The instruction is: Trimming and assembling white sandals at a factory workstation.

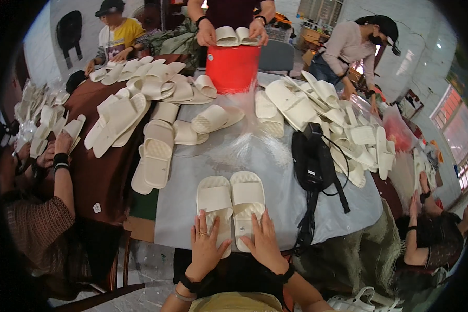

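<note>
Two cream slide slippers lie side by side at the table's near edge, toes pointing away from me. My left hand [205, 250] rests on the heel part of the left slipper [214, 198], its fingers stretched out and apart, with a ring on one finger. On the right slipper [247, 193] lies my right hand [265, 240], fingers spread over its inner sole and outer edge. Neither hand is closed round a slipper. A small round sticker shows on the right slipper's footbed. Both my wrists wear dark bands.
Heaps of cream slippers lie at left [156, 83] and right [343, 122]. A black bag [311, 161] with straps lies to my right. Across the grey-covered table [192, 156], a person holds two slippers on a red bucket [233, 67]. Other people work around the sides.
</note>
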A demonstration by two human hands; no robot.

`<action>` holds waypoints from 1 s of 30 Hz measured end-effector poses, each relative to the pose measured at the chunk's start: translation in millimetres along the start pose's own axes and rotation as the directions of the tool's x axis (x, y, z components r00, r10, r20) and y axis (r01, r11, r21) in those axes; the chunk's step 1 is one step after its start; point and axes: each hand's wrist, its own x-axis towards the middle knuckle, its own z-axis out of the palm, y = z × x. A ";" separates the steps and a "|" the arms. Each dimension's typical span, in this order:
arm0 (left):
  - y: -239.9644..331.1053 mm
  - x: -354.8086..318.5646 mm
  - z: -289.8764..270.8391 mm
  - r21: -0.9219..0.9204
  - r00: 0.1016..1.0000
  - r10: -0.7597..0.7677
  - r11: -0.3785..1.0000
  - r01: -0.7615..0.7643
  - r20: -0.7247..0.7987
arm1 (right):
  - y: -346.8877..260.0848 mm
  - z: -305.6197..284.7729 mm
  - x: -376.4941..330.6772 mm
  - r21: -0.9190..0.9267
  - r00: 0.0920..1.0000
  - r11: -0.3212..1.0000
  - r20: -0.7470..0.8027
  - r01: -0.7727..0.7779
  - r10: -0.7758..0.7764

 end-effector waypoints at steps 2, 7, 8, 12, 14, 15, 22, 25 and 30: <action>-4.8 -6.4 -4.6 -0.013 1.000 -0.014 1.000 0.014 -0.005 | -9.7 -1.8 -3.2 -0.010 0.998 1.000 0.052 -0.027 0.027; -6.7 -9.2 0.4 0.028 0.999 -0.042 0.999 0.041 0.006 | -12.4 0.7 -6.3 -0.063 0.995 0.998 0.096 -0.021 0.027; -3.5 -10.7 1.6 0.019 0.998 -0.046 0.999 0.045 0.036 | -13.7 -0.5 -8.8 -0.077 0.993 0.996 0.112 -0.037 0.045; 1.7 -7.6 -29.5 -0.004 0.999 -0.005 1.000 0.005 0.033 | -16.9 -17.6 -13.0 -0.095 0.989 0.995 0.140 -0.041 0.054; 3.6 -1.8 -51.7 0.051 1.000 -0.014 0.999 0.015 -0.009 | 8.2 -27.4 -8.7 0.018 0.981 1.000 0.192 -0.015 0.011; 3.6 4.7 -63.6 0.050 1.000 -0.009 0.999 0.010 -0.003 | 19.0 -36.0 -5.6 0.137 0.969 0.991 0.243 0.002 -0.035; 29.0 111.6 -128.9 0.226 0.930 0.363 0.902 -0.367 0.059 | 63.4 -98.8 105.0 0.148 0.988 0.989 -0.154 0.017 0.006; 39.5 185.8 -106.2 0.094 0.901 0.164 0.971 -0.219 0.400 | 96.6 -86.0 149.1 0.147 0.968 0.989 -0.249 0.004 0.033; 28.8 243.0 -21.8 0.383 0.864 0.260 0.814 -0.436 0.432 | 113.9 -59.5 173.7 -0.226 0.966 0.954 -0.208 -0.198 0.151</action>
